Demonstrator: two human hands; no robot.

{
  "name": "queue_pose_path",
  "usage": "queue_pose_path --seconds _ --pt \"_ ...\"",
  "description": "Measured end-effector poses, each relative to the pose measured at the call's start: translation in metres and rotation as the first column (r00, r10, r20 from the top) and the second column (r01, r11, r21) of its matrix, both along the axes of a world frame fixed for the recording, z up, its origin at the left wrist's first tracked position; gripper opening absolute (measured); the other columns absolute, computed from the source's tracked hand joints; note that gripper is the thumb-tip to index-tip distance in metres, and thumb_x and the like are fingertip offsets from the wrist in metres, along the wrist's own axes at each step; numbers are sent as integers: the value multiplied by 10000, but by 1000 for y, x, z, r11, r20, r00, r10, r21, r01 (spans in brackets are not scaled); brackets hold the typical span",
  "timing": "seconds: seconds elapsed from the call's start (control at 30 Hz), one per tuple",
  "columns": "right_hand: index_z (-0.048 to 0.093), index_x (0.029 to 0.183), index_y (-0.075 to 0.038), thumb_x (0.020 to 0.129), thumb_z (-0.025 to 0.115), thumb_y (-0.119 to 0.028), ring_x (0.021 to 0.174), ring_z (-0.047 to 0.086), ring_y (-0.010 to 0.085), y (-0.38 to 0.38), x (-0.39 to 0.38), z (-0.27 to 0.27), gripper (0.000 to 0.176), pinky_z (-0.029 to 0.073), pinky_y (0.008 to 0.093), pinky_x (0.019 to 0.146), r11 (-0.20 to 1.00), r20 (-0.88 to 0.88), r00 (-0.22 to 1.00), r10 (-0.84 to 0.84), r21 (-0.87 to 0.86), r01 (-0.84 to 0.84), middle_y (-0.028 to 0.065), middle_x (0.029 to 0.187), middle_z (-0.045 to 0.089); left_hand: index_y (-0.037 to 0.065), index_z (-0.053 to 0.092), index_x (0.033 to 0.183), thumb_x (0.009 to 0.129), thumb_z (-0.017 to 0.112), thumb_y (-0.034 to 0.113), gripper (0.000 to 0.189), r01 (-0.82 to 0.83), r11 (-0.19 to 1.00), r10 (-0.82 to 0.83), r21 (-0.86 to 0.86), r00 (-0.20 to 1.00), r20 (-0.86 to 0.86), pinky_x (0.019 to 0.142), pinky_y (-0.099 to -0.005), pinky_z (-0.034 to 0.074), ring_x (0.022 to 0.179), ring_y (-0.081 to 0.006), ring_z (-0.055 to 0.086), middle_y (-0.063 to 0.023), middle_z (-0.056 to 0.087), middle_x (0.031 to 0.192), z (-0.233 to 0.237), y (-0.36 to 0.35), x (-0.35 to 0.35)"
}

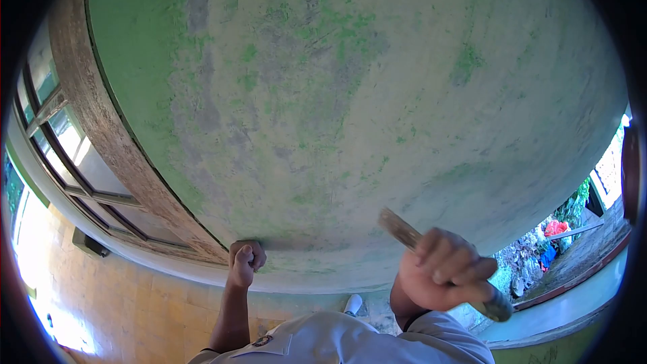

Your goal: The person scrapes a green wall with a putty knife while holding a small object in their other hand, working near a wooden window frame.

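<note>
My right hand (pixel 445 273) is wrapped round a worn, stick-like wooden tool (pixel 402 228), held aslant in front of the wall. Its pale brown end points up and left toward the wall; a dark rounded end (pixel 499 308) sticks out below my fist. The middle of the tool is hidden by my fingers. My left hand (pixel 247 259) is closed in a fist at the lower wall, by the bottom corner of the wooden window frame, and nothing shows in it. The wall (pixel 323 135) before me has patchy green paint, with whitish and grey areas where it is worn away.
To the left, a weathered wooden frame (pixel 128 141) holds glass panes. Yellowish floor tiles (pixel 148 290) lie below, with a dark box-like thing (pixel 89 244) near the wall's foot. On the right, a low wall ledge (pixel 573 283) borders an outdoor area with plants and red cloth (pixel 555 228).
</note>
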State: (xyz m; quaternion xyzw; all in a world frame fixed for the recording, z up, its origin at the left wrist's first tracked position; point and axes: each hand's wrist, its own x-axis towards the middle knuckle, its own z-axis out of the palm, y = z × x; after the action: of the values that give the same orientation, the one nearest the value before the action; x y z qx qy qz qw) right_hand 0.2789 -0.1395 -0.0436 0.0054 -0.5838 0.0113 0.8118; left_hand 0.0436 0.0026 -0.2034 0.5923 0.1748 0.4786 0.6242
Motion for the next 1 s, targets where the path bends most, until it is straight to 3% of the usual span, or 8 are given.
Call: queue_pose_path --seconds 0.1,0.3,0.37,0.43,0.5,0.63,0.83,1.0 --pt "395 822 -116 947 375 -409 453 339 106 20 5 1 320 369 306 507 987 49 989 -141 -77 144 3 556 397 42 404 495 869 466 498 593 0 1000 0 -3 1000 -1 383 -259 224 380 -113 322 -16 339 423 -3 0 1" --pt "375 739 -103 913 432 -447 406 319 130 5 -5 -1 389 380 325 438 999 -121 993 -5 -40 0 9 500 365 43 397 488 866 470 501 599 -5 1000 5 -11 1000 -10 383 -257 222 381 -113 324 -13 336 421 0 -1 0" --pt "406 789 -120 948 374 -417 458 346 118 4 -3 -1 339 370 310 516 997 -28 996 -80 -4 80 -3 554 399 43 397 489 866 472 501 598 -7 1000 7 -16 1000 -10 384 -257 222 382 -113 325 -13 336 421 0 -1 1" --pt "408 793 -123 949 369 -423 463 357 121 17 5 2 339 374 310 528 976 116 988 -101 -181 121 -8 558 406 44 397 494 871 470 490 588 -21 1000 21 -4 1000 -11 387 -255 225 387 -113 328 -15 340 424 -1 -2 1" --pt "411 796 -130 953 360 -417 469 369 119 20 1 0 331 379 314 536 975 -48 997 57 -212 -66 -9 557 410 45 393 496 873 466 487 585 -8 1000 8 -13 1000 0 387 -255 225 388 -112 329 -18 345 427 -5 -2 1" --pt "392 771 -112 925 428 -423 417 320 114 -5 -6 1 349 387 317 456 998 -183 983 0 62 11 5 514 361 55 368 482 864 423 520 604 -24 1000 24 0 998 -52 375 -272 215 366 -126 296 -26 318 409 -1 -1 1" --pt "374 806 -111 935 402 -420 420 321 117 9 2 -1 336 383 310 457 990 -76 994 -82 -121 73 4 520 355 50 384 494 874 463 491 587 -14 1000 14 -14 1000 2 385 -257 230 385 -108 325 -22 350 431 -2 -1 1" --pt "376 812 -121 958 340 -404 466 323 99 17 3 0 320 354 278 526 996 -26 996 -84 -37 83 -3 566 381 48 389 493 871 457 509 601 -9 1000 9 -11 1000 -1 380 -254 227 381 -107 324 -20 350 426 -1 -1 2"
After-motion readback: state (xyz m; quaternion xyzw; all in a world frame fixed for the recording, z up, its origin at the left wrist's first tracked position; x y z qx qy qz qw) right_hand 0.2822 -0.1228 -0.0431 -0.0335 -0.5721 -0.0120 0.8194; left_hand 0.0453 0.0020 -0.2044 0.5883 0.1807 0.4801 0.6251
